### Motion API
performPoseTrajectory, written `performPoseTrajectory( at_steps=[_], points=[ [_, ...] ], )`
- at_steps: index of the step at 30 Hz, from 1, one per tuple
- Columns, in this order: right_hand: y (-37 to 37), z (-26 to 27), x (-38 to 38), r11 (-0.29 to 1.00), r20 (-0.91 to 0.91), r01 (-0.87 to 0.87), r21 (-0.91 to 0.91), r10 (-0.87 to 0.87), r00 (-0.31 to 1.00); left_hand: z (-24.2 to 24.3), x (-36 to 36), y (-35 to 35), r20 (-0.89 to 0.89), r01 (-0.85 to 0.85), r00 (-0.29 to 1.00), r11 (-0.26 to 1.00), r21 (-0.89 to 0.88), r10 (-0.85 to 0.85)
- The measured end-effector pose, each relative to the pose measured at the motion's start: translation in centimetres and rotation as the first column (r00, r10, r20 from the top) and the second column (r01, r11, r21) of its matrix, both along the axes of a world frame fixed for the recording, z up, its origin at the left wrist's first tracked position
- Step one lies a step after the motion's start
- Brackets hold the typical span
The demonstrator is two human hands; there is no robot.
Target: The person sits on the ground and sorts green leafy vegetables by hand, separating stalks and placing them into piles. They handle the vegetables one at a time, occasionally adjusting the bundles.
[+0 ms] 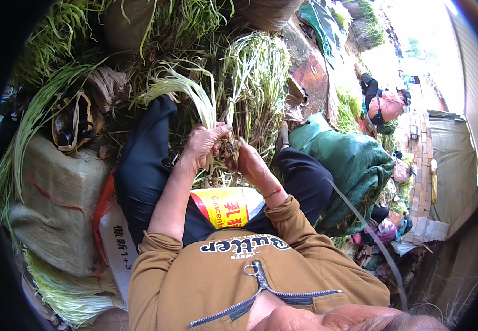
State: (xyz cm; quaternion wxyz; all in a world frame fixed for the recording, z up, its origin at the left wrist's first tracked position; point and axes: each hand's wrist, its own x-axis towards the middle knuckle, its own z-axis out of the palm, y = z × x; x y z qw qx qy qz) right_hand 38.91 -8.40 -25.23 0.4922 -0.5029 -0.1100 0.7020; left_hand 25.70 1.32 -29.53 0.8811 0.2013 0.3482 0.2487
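My left hand [204,145] is closed round the pale stems of a bunch of leafy green stalks [199,101], whose leaves droop to the left over my knee. Close beside it, my right hand [253,163] has its fingers at the brownish root end of another pale stalk [230,120]; its fingertips are partly hidden, so its grip is unclear. Beyond both hands lies a large heap of the same long-leaved stalks [259,66]. A yellow and white printed plastic sack [230,202] covers my lap.
A stuffed green woven sack [342,153] lies by my right knee. To the left are a beige wrapped bundle [63,198], an open bag [75,122] and more stalks [69,289]. Several people sit farther off at the right, one in a pink top [388,105].
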Motion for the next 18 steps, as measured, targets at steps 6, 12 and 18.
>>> performPoseTrajectory(
  at_steps=[6, 12, 18],
  points=[
    [0.1, -4.9, 1.0, 0.993, 0.563, -0.086, 0.081, 0.025, 0.826, -0.5, -0.1, 0.3, -0.024, -0.164, 0.986, 0.981, 0.105, 0.167],
    [-8.0, -13.1, 4.9, 0.672, 0.808, -0.448, -0.589, 0.481, -0.341, 1.3, -2.4, 2.6, 0.103, -0.425, 0.902, 0.903, 0.054, 0.419],
    [-1.7, -7.5, 4.9, 0.948, 0.988, -0.319, -0.004, 0.052, 0.143, 0.8, -2.3, 2.4, 0.043, -0.326, 0.945, 0.943, 0.061, 0.324]
  ],
)
